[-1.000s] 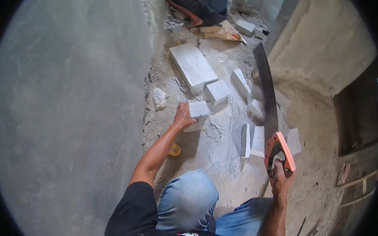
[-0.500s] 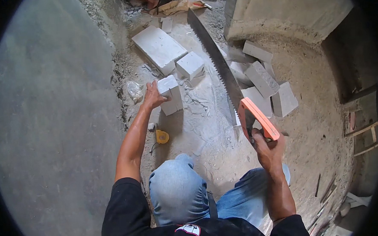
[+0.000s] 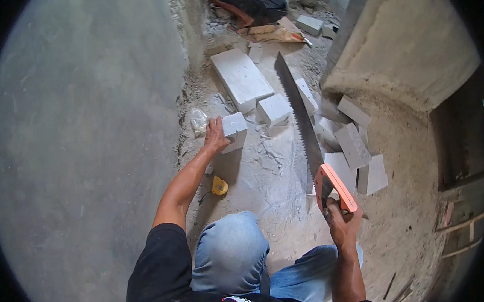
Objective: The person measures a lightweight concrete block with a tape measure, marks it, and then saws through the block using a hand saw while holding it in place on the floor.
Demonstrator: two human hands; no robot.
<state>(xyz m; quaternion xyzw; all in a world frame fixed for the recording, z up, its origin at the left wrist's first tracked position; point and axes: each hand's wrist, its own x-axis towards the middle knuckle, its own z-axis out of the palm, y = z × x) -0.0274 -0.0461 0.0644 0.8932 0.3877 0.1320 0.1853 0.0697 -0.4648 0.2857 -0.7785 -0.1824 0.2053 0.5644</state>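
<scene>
My left hand (image 3: 216, 135) grips the left side of a small pale block (image 3: 234, 124), its fingers bent over the edge. In my right hand (image 3: 343, 222) is a handsaw (image 3: 299, 112), held by its orange and black handle. The long toothed blade points away from me, its teeth toward the left, apart from the block. Just beyond the held block lie a cut block piece (image 3: 274, 109) and a large flat block (image 3: 242, 79). A yellow tape measure (image 3: 219, 186) rests on the floor nearer to me.
Several pale blocks (image 3: 352, 145) are heaped right of the saw. A smooth grey wall (image 3: 88, 131) runs along the left, with a crumpled clear plastic bag (image 3: 199, 122) near its foot. A torn paper sack (image 3: 274, 32) lies at the back. White dust and chips cover the floor (image 3: 270, 171).
The whole view has shifted, so the floor and blocks sit farther right and lower in it. Both hands keep their hold on the block and the handsaw.
</scene>
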